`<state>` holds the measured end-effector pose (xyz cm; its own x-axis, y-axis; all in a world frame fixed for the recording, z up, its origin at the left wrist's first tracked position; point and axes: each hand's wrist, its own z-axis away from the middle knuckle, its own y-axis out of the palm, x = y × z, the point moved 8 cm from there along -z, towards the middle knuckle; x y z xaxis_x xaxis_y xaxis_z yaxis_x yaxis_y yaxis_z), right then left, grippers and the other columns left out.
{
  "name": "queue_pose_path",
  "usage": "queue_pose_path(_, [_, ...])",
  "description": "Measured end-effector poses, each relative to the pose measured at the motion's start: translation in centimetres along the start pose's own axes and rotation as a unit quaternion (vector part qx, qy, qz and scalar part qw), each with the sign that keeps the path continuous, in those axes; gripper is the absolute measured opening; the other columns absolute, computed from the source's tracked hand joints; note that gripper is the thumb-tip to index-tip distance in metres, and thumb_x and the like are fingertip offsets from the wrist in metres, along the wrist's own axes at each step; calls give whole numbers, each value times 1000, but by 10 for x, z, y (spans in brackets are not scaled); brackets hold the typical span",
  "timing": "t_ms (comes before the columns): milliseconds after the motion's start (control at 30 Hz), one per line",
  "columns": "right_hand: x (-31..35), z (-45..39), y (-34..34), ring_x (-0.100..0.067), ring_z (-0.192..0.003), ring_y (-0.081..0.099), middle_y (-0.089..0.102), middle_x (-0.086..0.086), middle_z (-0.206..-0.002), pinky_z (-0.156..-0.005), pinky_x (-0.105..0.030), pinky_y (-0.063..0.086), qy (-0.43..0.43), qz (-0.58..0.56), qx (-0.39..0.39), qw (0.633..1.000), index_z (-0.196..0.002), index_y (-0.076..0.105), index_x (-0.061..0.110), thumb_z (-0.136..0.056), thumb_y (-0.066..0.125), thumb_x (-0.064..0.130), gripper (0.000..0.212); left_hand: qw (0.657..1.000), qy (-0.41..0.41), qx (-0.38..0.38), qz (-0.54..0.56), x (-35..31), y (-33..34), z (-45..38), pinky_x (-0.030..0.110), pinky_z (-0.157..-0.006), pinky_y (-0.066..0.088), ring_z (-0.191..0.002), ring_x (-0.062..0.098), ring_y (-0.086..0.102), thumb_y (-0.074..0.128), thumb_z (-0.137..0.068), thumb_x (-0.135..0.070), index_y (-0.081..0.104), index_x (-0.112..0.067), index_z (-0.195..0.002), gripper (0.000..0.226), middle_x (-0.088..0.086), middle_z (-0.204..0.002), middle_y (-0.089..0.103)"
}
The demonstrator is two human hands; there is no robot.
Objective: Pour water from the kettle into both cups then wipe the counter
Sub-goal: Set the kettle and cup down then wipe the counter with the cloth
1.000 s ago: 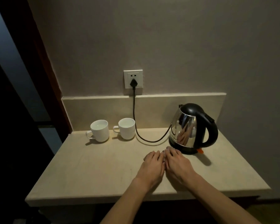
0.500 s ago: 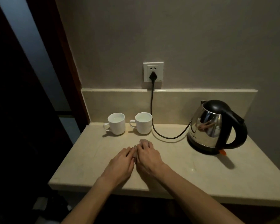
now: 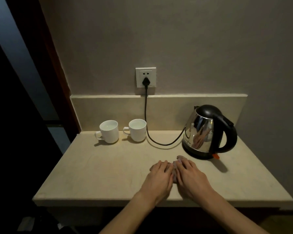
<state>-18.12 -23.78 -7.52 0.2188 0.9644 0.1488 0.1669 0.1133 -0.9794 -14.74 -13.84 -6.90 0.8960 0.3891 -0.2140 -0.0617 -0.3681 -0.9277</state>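
Two white cups, the left cup and the right cup, stand at the back left of the beige counter, both with water in them. A steel kettle with a black lid and handle sits on its base at the back right. My left hand and my right hand lie flat side by side just in front of the kettle, pressing a small greyish cloth onto the counter. Only a strip of the cloth shows between and beyond my fingers.
A black cord runs from the wall socket down behind the right cup and across the counter to the kettle's base. A low backsplash closes the back. The counter's left edge drops off beside a dark doorway.
My two hands, together on the cloth, slid left across the counter toward the cups and have now come back right, in front of the kettle. Cups and kettle have not moved.
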Motion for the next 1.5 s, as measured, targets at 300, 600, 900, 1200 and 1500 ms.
queue_pose_path(300, [12,-73,-5,-30,-141,35,42,-14,-150,-113,-35,34,16,34,23,999,-145,41,9,-100,46,29,49,995,-98,13,-8,63,13,-52,35,-110,40,-135,22,46,38,-111,-28,47,-16,-153,44,6,-146,53])
queue_pose_path(600, [122,-106,17,-37,-140,32,44,-21,-148,-112,-42,33,-38,53,39,997,-143,41,4,-100,49,30,50,983,-182,30,-16,165,-24,12,37,-112,42,-138,21,49,37,-111,-40,38,-33,-158,48,0,-155,48])
queue_pose_path(900, [169,-47,13,-35,-130,50,56,-21,-134,-88,-34,53,-102,5,1,995,-128,59,4,-88,68,27,47,983,-184,14,-9,149,-53,97,33,-112,41,-141,21,47,49,-108,-32,49,-26,-154,47,-1,-156,49])
queue_pose_path(1200, [41,24,9,-22,-148,23,23,-6,-164,-100,-26,47,-21,-3,-31,999,-153,32,17,-101,39,46,60,998,-66,-16,2,28,-3,44,34,-102,51,-120,28,64,46,-97,-35,68,-20,-134,46,5,-132,68])
queue_pose_path(1500, [6,-33,-2,-24,-147,24,28,-9,-160,-104,-28,45,21,24,8,999,-150,34,13,-101,47,35,55,992,-111,55,32,53,25,-27,38,-120,29,-151,24,30,37,-110,-35,40,-25,-158,49,3,-162,40])
